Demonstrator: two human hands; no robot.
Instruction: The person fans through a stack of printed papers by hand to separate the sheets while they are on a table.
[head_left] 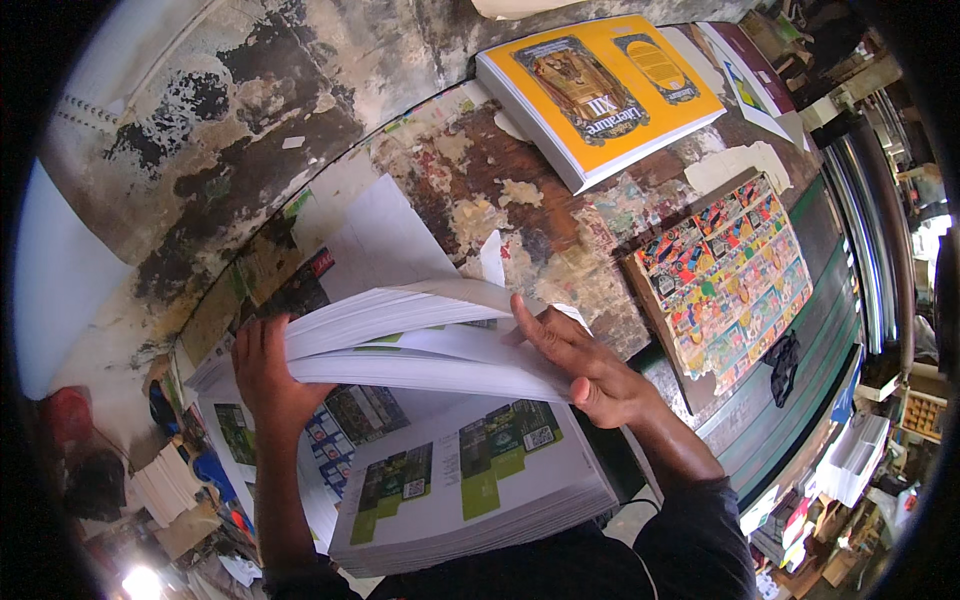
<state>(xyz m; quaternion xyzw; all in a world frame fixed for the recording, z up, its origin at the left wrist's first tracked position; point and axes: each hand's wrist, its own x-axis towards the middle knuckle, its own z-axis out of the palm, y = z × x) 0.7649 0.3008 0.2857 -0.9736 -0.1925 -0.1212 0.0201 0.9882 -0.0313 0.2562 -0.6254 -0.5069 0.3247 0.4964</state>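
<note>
A thick sheaf of white paper sheets (400,312) is bowed between my two hands, fanned into layers with a gap showing green-printed pages. My left hand (265,370) grips the sheaf's left end, fingers on its outer side and thumb under the near layer. At the other end my right hand (580,365) holds the sheaf, with one finger stretched along the top layer and the thumb apart. Just below, near my body, lies a stack of printed sheets (530,460) with green and dark blocks. Some of my right fingertips are hidden by paper.
A thick stack of orange printed covers (640,105) sits at the back. A board covered in colourful pictures (725,280) lies at the right, with black cloth (782,368) beside it. Loose white paper (390,235) lies behind the sheaf. The worn wall (240,110) borders the bench.
</note>
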